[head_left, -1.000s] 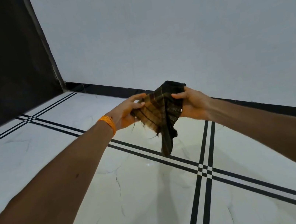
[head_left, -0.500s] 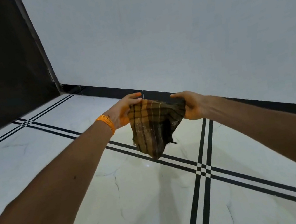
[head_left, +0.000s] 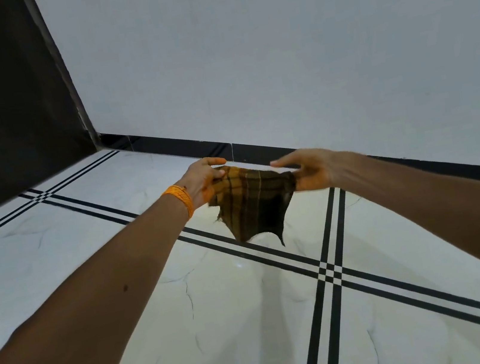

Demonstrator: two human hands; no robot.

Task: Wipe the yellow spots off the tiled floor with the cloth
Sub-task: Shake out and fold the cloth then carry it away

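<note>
Plaid cloth (head_left: pixel 253 203) is pinched taut between left hand (head_left: pixel 202 181) and right hand (head_left: pixel 309 169), above tiled floor (head_left: pixel 223 326).

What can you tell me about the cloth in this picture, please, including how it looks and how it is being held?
The cloth is a small, thin woven piece in a dark brown and mustard-yellow check, with frayed threads at its lower edges. It is held up in the air, clear of the tiled floor, stretched by its upper edge between the left hand and the right hand. The rest hangs loose and tapers to a drooping point. Only the two hands touch it.
</note>
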